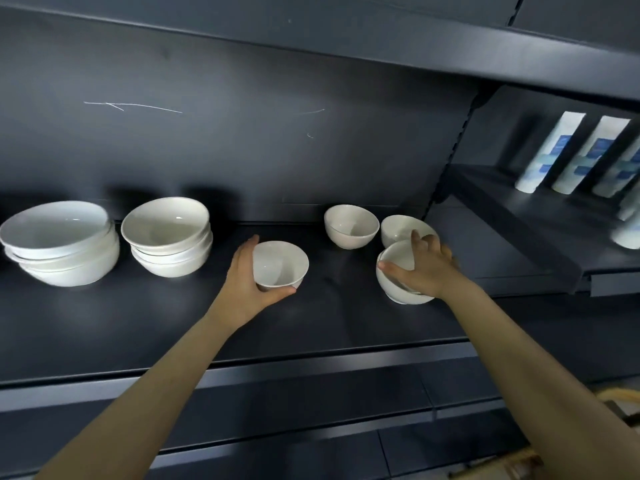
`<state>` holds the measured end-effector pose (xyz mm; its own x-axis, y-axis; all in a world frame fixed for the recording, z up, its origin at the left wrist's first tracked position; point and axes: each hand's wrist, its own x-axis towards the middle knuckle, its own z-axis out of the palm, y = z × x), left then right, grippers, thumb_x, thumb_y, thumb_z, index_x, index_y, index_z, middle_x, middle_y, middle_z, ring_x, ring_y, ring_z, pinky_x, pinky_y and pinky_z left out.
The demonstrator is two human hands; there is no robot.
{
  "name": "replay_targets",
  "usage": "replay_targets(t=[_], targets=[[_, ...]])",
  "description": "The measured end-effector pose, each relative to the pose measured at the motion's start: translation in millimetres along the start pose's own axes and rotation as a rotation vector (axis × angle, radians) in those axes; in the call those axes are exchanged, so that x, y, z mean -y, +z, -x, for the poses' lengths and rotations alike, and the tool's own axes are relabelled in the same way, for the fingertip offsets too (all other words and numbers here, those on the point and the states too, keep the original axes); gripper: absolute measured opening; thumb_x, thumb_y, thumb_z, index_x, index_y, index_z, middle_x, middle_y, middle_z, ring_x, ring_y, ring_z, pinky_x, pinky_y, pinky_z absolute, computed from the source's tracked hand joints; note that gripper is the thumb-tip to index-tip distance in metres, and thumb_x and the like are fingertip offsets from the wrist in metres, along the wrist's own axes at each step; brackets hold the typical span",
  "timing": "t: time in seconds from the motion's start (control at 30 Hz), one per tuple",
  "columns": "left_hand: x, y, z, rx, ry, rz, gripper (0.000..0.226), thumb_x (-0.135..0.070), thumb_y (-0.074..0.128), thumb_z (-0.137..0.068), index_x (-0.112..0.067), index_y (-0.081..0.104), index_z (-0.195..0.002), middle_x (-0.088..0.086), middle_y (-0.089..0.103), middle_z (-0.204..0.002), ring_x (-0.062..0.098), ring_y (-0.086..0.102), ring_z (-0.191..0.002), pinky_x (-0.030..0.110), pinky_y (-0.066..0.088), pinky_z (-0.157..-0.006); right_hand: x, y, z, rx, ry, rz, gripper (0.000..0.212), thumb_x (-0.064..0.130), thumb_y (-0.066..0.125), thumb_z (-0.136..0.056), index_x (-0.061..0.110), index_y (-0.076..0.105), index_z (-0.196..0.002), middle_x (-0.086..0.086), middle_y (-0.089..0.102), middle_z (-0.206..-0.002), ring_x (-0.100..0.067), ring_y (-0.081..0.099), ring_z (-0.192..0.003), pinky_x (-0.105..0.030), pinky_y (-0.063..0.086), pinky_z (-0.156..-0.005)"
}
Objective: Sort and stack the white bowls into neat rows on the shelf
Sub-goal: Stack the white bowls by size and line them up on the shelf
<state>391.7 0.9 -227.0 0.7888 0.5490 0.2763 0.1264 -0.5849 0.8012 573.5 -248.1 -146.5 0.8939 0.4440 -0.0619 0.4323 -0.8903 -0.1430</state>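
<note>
Two piles of wider white bowls stand at the left of the dark shelf (346, 327): the big pile (65, 251) at the far left and the middle pile (169, 240) just beside it. The left hand (242, 278) holds a small bowl (280, 265) near the middle of the shelf, its grip closed around the bowl's side. At the right, the right hand (427, 268) has its grip on the upper rim of a small stack (405, 292), the thumb on the near edge. A rear bowl (398, 228) stands just behind this stack. A single bowl (351, 226) stands apart, near the back wall. White and blue packs (571, 154) stand on the neighbouring shelf.
</note>
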Motion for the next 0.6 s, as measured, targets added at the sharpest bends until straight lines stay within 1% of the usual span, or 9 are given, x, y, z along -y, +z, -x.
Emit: replay_targets(t=[0.03,0.07,0.1,0.17,0.27,0.37,0.6], targets=[[1.8,0.6,0.3,0.006,-0.024,0.077,0.118,-0.031,0.09,-0.062,-0.017,0.016,-0.153,0.001,0.023,-0.156,0.011,0.027,-0.139,0.029,0.026,-0.113,-1.1,1.1,-0.7,-0.006,-0.006,-0.002,0.109,0.083,0.041,-0.075,0.018,0.004,-0.154,-0.012,0.015,-0.156,-0.037,0.017,-0.142,-0.049,0.021,-0.113],[4.0,1.0,0.6,0.008,-0.042,0.137,0.122,-0.029,0.091,-0.061,-0.019,0.012,-0.153,0.001,0.023,-0.156,0.01,0.028,-0.139,0.03,0.027,-0.114,-1.7,1.7,-1.4,-0.009,-0.009,0.0,0.11,0.084,0.041,-0.075,0.018,0.004,-0.154,-0.012,0.015,-0.156,-0.037,0.018,-0.142,-0.049,0.021,-0.113],[6.1,1.5,0.4,0.008,-0.056,0.179,0.125,-0.028,0.092,-0.06,-0.021,0.01,-0.153,0.001,0.025,-0.155,0.011,0.029,-0.139,0.031,0.028,-0.114,-1.9,2.1,-2.2,-0.011,-0.008,0.009,0.11,0.084,0.04,-0.074,0.017,0.004,-0.154,-0.013,0.016,-0.156,-0.038,0.018,-0.141,-0.049,0.021,-0.113],[9.1,2.0,0.7,0.01,-0.072,0.223,0.125,-0.027,0.092,-0.059,-0.026,0.009,-0.152,0.0,0.03,-0.151,0.013,0.034,-0.137,0.028,0.03,-0.111,-1.3,2.0,-4.1,-0.012,-0.002,0.048,0.111,0.086,0.037,-0.074,0.016,0.005,-0.154,-0.014,0.017,-0.156,-0.038,0.02,-0.141,-0.049,0.021,-0.113],[10.1,2.0,0.7,0.008,-0.083,0.25,0.123,-0.026,0.092,-0.059,-0.028,0.011,-0.151,-0.002,0.034,-0.149,0.012,0.037,-0.134,0.023,0.031,-0.106,-1.0,2.6,-6.1,-0.015,0.003,0.095,0.112,0.088,0.035,-0.073,0.017,0.006,-0.154,-0.013,0.018,-0.155,-0.037,0.022,-0.141,-0.049,0.022,-0.112],[9.2,1.1,1.1,0.011,-0.081,0.266,0.121,-0.025,0.092,-0.059,-0.028,0.013,-0.15,-0.004,0.035,-0.147,0.009,0.039,-0.131,0.02,0.031,-0.103,-1.7,2.2,-7.3,-0.002,-0.007,0.12,0.115,0.089,0.039,-0.07,0.017,0.007,-0.154,-0.013,0.02,-0.154,-0.037,0.023,-0.14,-0.049,0.024,-0.11],[7.7,-2.6,3.4,0.017,-0.084,0.245,0.117,-0.027,0.092,-0.059,-0.028,0.017,-0.149,-0.01,0.035,-0.146,0.008,0.039,-0.127,0.021,0.033,-0.102,-2.2,-1.9,-9.0,0.045,-0.016,0.137,0.119,0.09,0.046,-0.065,0.021,0.008,-0.154,-0.011,0.02,-0.154,-0.035,0.022,-0.141,-0.049,0.025,-0.11]])
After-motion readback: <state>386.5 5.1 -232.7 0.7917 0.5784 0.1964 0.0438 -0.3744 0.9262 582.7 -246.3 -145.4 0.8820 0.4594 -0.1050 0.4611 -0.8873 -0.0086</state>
